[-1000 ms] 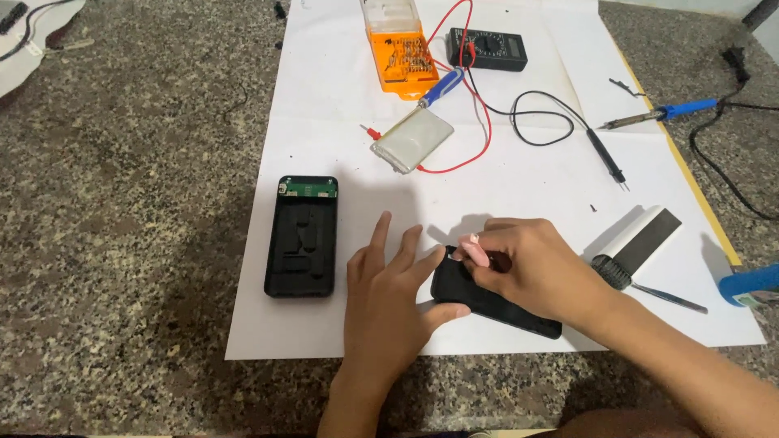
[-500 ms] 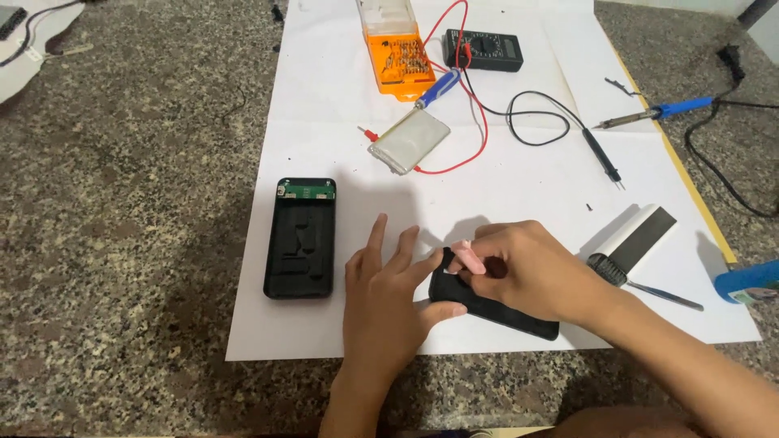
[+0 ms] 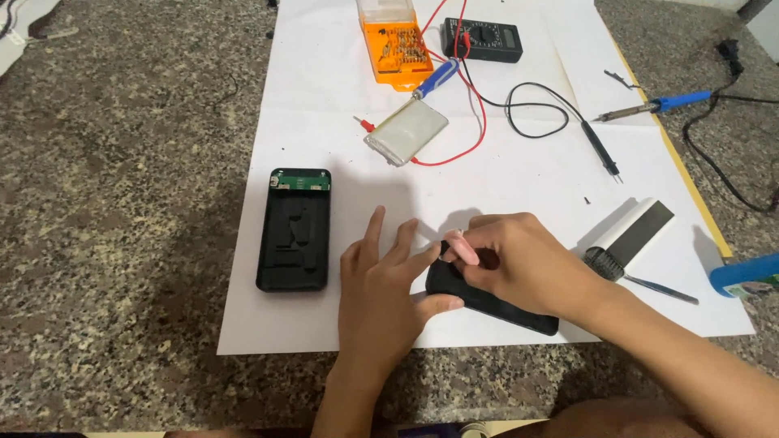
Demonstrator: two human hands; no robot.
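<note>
2 hands work on 1 black case half (image 3: 519, 312) lying flat on the white paper sheet (image 3: 324, 81) near the front edge of the granite bench (image 3: 122, 203). Head view only: left hand (image 3: 381, 292) lies mostly flat, fingers spread and extended, thumb pressed against the near edge of the case half and fingertips at its left end, pinning it rather than gripping. Right hand (image 3: 519, 264) is curled nearly closed over the case half's upper left corner, fingertips pinched at that corner; whether a small tool or part sits inside the pinch cannot be told. Judgement: work at the corner goes best with the left hand kept low and firm so the case half does not slide on the paper, and with small force from the right fingertips. Second black case half with green circuit board (image 3: 294, 231) lies apart to the left. Silver flat battery cell (image 3: 406, 131) with red leads sits further back, near the orange bit box (image 3: 393, 45), black multimeter (image 3: 483, 38) and blue-handled soldering iron (image 3: 653, 105).
</note>
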